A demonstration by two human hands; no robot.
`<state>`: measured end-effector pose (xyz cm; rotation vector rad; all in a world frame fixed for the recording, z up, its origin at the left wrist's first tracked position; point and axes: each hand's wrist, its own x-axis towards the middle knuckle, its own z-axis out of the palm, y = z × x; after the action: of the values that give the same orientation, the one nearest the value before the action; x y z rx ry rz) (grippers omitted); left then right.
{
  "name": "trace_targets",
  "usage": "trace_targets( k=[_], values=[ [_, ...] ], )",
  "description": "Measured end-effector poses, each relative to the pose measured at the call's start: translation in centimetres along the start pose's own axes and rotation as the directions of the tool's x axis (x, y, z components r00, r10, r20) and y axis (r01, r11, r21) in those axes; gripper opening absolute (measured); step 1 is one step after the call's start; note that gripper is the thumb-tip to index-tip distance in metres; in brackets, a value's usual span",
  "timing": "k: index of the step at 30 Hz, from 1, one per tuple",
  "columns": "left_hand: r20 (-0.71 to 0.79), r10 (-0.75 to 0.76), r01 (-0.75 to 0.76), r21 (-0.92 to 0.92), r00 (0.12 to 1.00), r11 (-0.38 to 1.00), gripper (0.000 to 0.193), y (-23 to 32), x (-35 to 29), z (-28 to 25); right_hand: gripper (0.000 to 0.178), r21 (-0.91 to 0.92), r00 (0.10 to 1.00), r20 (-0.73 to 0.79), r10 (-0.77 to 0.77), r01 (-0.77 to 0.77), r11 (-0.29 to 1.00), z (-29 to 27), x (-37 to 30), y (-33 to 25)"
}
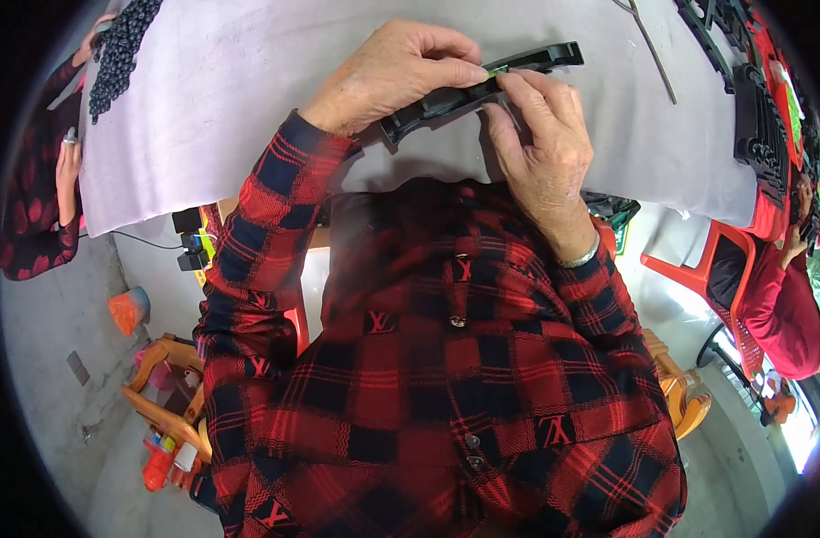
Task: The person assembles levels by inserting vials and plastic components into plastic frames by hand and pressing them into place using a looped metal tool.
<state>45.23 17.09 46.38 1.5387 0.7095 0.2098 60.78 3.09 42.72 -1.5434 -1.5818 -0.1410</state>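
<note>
A long, curved black plastic bar (441,109) lies slanted over the pale table, its right end farther from me than its left. My left hand (401,72) grips it from the left, thumb and index finger meeting near its middle. Between my fingertips a small bright green piece (494,73) shows on the bar; how it is fixed there cannot be made out. My right hand (546,130) is closed at the bar's near side, index fingertip beside the green piece and thumb below. Part of the bar is hidden under my left fingers.
A heap of small black pieces (123,56) lies at the table's far left, beside another person's hand (68,166). Stacked black parts (760,125) line the right edge, and a thin metal rod (654,56) lies at the back right. A red plastic chair (697,269) stands at right.
</note>
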Motion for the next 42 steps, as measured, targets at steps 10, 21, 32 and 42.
trace_targets(
  k=[10,21,32,42],
  values=[
    [-0.131,0.392,-0.294,0.459,0.910,0.838,0.025,-1.2,-0.6,1.2,0.039,0.007,0.997,0.069,-0.040,0.039,0.999,0.2,0.1,0.0],
    [-0.173,0.517,-0.317,0.617,0.838,0.721,0.022,-1.7,-2.0,1.8,0.033,-0.219,0.960,0.278,-0.036,0.100,0.971,-0.3,1.7,-0.9],
    [-0.370,0.564,-0.326,0.536,0.739,0.779,0.036,-2.5,-5.7,3.3,0.033,-0.018,0.958,0.280,-0.067,0.075,0.997,-1.4,2.5,0.8],
    [-0.338,0.579,-0.284,0.624,0.742,0.728,0.039,-3.9,-4.9,3.2,0.034,-0.132,0.910,0.391,-0.141,0.207,0.969,-1.5,2.8,-0.6]
  ],
)
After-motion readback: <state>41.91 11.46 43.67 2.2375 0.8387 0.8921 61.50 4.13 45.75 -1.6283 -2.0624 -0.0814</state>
